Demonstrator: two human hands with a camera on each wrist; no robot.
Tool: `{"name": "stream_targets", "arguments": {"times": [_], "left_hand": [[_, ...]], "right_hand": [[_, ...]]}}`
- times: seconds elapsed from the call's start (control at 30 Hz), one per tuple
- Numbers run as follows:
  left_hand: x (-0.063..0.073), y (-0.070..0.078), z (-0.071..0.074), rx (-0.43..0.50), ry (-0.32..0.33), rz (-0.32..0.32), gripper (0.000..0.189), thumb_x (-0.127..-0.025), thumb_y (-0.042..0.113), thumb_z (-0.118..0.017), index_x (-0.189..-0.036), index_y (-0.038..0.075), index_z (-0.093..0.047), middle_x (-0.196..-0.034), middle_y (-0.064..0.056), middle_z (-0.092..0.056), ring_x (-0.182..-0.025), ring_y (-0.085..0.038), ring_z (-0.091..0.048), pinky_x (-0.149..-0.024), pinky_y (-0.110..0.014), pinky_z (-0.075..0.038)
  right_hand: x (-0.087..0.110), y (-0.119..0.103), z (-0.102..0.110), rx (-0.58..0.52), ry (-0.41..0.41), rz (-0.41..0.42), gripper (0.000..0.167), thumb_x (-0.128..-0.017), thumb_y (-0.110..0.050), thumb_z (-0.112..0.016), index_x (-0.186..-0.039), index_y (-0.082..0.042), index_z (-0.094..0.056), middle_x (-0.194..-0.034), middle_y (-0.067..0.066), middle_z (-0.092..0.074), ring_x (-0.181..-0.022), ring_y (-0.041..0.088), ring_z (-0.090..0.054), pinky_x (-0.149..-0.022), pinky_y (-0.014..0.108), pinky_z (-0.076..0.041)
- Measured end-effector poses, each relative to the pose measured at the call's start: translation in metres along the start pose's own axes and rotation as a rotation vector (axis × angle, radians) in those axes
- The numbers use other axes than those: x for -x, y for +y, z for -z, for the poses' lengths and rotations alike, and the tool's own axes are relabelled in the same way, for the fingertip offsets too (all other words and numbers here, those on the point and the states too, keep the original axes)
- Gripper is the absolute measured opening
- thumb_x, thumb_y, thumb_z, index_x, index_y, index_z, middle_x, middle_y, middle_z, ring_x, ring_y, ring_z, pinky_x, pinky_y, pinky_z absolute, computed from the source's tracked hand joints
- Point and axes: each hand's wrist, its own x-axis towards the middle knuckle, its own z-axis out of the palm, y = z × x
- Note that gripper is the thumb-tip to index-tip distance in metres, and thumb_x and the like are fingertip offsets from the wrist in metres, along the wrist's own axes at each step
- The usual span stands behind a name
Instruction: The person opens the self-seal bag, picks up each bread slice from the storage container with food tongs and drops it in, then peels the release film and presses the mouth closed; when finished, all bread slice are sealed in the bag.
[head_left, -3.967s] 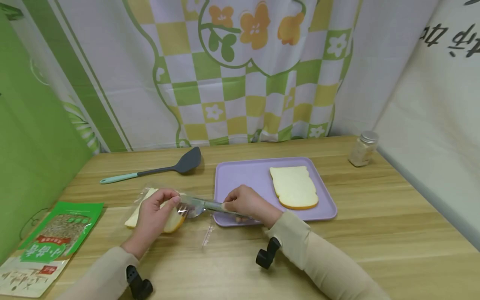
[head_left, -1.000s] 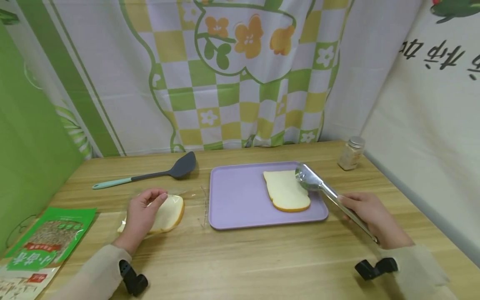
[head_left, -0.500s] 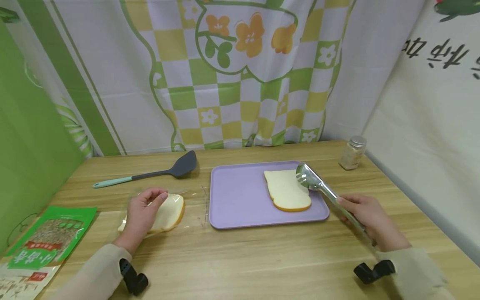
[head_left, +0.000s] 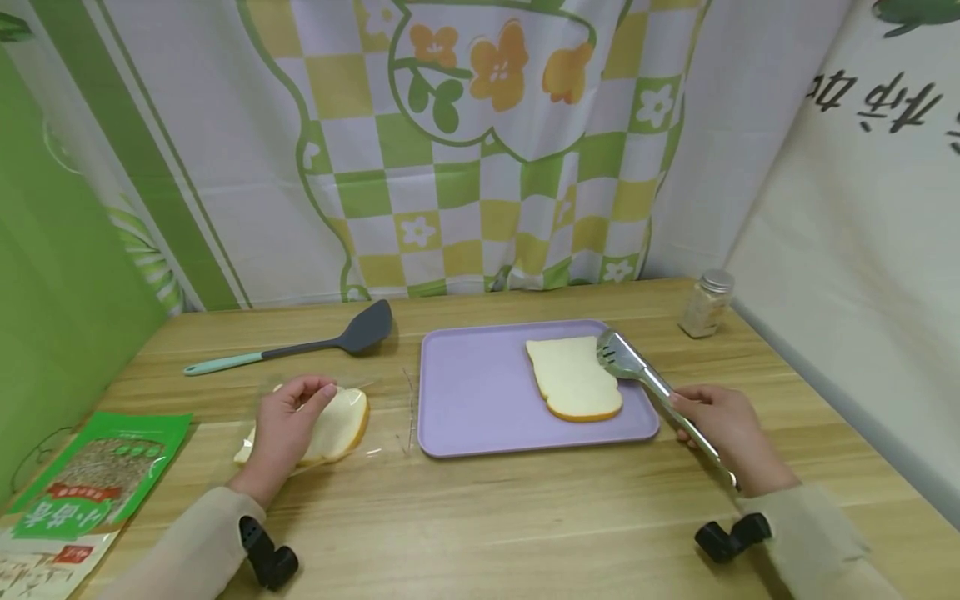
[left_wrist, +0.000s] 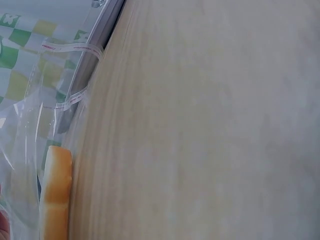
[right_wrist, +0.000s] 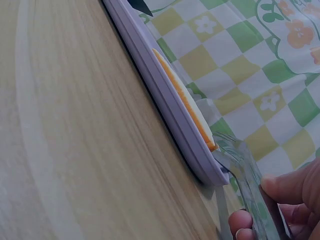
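Observation:
My left hand (head_left: 287, 429) pinches the upper film of a clear plastic bag (head_left: 386, 417) that lies on the table. Inside the bag is a bread slice (head_left: 339, 427), partly hidden by the hand; its brown crust shows in the left wrist view. With my right hand (head_left: 723, 425) I grip metal tongs (head_left: 660, 387) by the handles. The slotted head of the tongs overlaps the right edge of another bread slice (head_left: 573, 379). That slice lies flat on the right half of a purple tray (head_left: 480, 400). In the right wrist view, the tongs' arms reach around the crust (right_wrist: 187, 105).
Behind the left hand lies a spatula (head_left: 300, 345) with a mint handle. A green seed packet (head_left: 97, 475) is at the left edge of the table. A glass jar (head_left: 707, 305) with a metal lid stands at the back right. A patterned curtain (head_left: 480, 217) hangs behind.
Since four seconds ago, the tongs have gone with my right hand from the bag's opening to the slice on the tray. Lately they have turned slightly, showing the slotted head; the left hand stays put.

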Motion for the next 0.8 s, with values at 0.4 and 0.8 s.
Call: {"name": "stream_targets", "arguments": {"times": [0.4,0.8], "left_hand": [[-0.001,0.001,0.0,0.005,0.012,0.003,0.02,-0.088,0.021,-0.065,-0.096,0.003,-0.069,-0.082,0.011,-0.062,-0.076,-0.002,-0.05,-0.065,-0.013,-0.041],[-0.001,0.0,0.001,-0.025,0.019,0.007,0.021,-0.088,0.023,-0.064,-0.095,0.003,-0.068,-0.088,-0.002,-0.066,-0.076,-0.002,-0.051,-0.065,-0.013,-0.042]], "right_hand": [[-0.002,0.001,0.003,-0.049,0.01,-0.029,0.044,-0.095,-0.016,-0.049,-0.123,0.016,-0.043,-0.07,0.001,-0.059,-0.052,0.009,-0.057,-0.048,0.024,-0.05],[-0.001,-0.007,0.004,0.028,0.047,0.007,0.045,-0.093,-0.024,-0.053,-0.122,0.01,-0.048,-0.075,0.001,-0.061,-0.053,0.01,-0.058,-0.048,0.028,-0.05]]}}
